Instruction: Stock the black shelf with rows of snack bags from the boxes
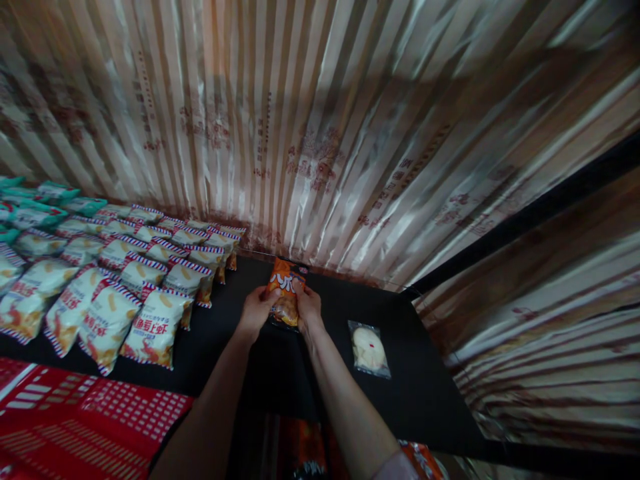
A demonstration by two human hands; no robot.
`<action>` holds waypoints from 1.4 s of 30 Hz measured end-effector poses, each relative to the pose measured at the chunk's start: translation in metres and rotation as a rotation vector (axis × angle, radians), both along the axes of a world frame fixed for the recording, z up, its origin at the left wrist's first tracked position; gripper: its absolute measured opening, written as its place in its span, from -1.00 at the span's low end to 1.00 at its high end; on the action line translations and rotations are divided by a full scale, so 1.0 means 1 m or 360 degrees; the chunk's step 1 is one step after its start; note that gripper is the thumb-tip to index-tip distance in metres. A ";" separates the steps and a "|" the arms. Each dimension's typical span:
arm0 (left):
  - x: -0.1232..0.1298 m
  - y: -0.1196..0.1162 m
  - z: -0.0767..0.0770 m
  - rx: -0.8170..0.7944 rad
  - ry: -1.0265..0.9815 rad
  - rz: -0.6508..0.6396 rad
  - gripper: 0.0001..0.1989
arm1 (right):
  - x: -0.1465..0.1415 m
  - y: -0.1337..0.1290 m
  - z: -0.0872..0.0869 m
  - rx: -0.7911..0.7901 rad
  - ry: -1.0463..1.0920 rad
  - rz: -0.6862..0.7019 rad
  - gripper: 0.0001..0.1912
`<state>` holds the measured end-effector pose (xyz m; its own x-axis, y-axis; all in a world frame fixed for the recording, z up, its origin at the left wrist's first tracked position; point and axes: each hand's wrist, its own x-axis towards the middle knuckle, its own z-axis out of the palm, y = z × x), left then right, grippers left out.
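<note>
the fingers of my left hand and right hand hide the side edges of the orange bag they grasp; i can't tell whether it touches the far part of the desk. the red basket is cut off near left; white bags overlap past counting. i count one clear packet at right, one orange bag gripped, long axis near-to-far, printed front facing me.
</note>
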<state>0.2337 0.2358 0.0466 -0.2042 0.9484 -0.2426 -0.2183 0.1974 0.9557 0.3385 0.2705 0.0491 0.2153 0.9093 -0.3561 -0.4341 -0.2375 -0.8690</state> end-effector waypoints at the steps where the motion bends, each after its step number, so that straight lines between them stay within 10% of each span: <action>1: 0.000 0.001 -0.001 0.0015 -0.0014 0.0040 -0.62 | -0.002 0.000 0.001 -0.0003 -0.0003 0.0023 -0.71; 15: -0.015 0.010 -0.023 0.0081 0.0225 0.0152 -0.67 | -0.001 -0.021 -0.006 0.0039 -0.0101 0.0501 -0.60; 29: -0.021 0.012 0.001 -0.0057 0.1237 0.0252 -0.61 | -0.030 0.003 -0.002 0.0200 -0.0330 0.0284 -0.66; 42: -0.025 0.023 -0.023 0.0262 0.1530 0.0594 -0.60 | -0.060 0.044 -0.028 0.0342 -0.0478 0.0281 -0.62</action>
<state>0.2084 0.2583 0.0239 -0.5297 0.7919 0.3039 0.6283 0.1256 0.7678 0.2784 0.3145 0.0207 0.1148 0.9884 -0.0992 -0.1220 -0.0851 -0.9889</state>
